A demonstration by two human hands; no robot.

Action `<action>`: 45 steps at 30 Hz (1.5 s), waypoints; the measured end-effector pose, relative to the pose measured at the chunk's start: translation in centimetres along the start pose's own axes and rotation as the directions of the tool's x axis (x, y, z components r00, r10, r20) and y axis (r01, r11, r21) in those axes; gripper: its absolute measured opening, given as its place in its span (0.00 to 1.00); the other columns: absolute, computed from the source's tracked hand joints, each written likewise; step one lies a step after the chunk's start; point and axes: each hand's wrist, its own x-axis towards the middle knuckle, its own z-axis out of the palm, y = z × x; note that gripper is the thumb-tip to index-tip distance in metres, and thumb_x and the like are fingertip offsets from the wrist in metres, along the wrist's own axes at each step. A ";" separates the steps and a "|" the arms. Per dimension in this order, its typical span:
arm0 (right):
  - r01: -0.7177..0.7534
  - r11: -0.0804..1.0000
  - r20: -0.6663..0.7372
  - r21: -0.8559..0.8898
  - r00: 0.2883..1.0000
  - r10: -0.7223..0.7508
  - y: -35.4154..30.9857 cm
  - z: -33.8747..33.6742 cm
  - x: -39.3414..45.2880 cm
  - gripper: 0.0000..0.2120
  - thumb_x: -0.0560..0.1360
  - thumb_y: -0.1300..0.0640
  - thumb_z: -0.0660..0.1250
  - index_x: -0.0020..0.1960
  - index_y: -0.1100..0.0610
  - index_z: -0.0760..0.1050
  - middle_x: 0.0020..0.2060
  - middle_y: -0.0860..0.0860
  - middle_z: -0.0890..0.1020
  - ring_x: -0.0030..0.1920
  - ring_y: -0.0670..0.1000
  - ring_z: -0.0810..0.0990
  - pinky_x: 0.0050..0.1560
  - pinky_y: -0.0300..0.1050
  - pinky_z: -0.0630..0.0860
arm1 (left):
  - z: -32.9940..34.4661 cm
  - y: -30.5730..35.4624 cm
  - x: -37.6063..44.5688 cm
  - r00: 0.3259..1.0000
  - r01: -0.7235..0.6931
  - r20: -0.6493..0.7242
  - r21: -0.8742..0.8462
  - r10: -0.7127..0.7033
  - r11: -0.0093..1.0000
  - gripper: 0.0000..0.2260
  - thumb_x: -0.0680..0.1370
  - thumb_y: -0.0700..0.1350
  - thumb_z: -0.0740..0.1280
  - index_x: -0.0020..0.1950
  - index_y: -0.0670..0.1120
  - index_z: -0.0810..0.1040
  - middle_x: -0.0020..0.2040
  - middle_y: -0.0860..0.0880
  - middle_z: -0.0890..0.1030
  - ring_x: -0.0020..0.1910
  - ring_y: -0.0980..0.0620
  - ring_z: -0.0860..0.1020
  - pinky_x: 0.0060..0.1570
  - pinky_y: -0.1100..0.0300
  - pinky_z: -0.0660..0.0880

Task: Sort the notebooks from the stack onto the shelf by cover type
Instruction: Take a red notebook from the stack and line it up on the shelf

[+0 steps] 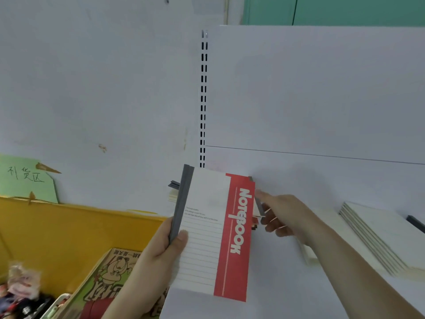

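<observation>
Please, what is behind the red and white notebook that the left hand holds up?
Behind the red and white notebook, more notebooks show only as grey spine edges and cream page edges. The right hand grips one at the right side. Their covers are hidden.

The red band of the notebook (232, 238) at lower centre reads "NOTEBOOK" in white, the small print beside it illegible; the green card (27, 180) at left bears handwritten Chinese, roughly "补货区".

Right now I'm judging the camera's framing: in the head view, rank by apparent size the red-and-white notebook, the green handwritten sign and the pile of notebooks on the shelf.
1. Red-and-white notebook, though it is nearest the camera.
2. Pile of notebooks on the shelf, partly cut off by the frame.
3. Green handwritten sign.
</observation>
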 end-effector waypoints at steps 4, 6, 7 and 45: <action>0.089 0.992 0.028 -0.085 0.996 -0.087 -0.1 1.5 -0.3 0.24 0.72 0.37 0.70 0.38 0.59 0.73 0.30 0.52 0.82 0.26 0.48 0.77 0.28 0.38 0.72 | 0.3 0.1 -0.3 1.000 0.027 -0.001 0.005 -0.027 1.000 0.13 0.82 0.44 0.60 0.66 0.52 0.75 0.59 0.52 0.84 0.60 0.52 0.82 0.63 0.46 0.75; 0.117 0.984 -0.022 -0.134 0.992 -0.121 -0.2 1.2 -0.5 0.22 0.73 0.40 0.70 0.39 0.60 0.76 0.30 0.51 0.83 0.26 0.48 0.79 0.28 0.38 0.72 | 0.3 0.1 -0.4 0.999 0.035 -0.024 0.003 -0.035 0.999 0.13 0.81 0.47 0.61 0.66 0.53 0.76 0.59 0.52 0.84 0.59 0.52 0.82 0.63 0.44 0.75; 0.127 0.971 -0.058 -0.201 0.988 -0.142 -0.2 0.9 -0.5 0.20 0.74 0.42 0.70 0.40 0.60 0.78 0.30 0.51 0.84 0.27 0.48 0.81 0.28 0.39 0.72 | 0.2 0.1 -0.4 0.999 0.028 -0.036 0.009 -0.027 1.000 0.13 0.81 0.48 0.62 0.65 0.54 0.76 0.58 0.53 0.84 0.59 0.52 0.82 0.63 0.44 0.75; 0.575 0.628 0.228 -0.525 0.806 -0.547 -5.4 0.7 -4.7 0.16 0.72 0.35 0.68 0.55 0.41 0.74 0.45 0.39 0.80 0.43 0.41 0.80 0.43 0.38 0.76 | 0.4 1.1 -2.2 0.985 0.093 0.157 -0.103 -0.076 0.990 0.11 0.84 0.48 0.60 0.60 0.57 0.80 0.57 0.48 0.85 0.58 0.46 0.82 0.62 0.41 0.76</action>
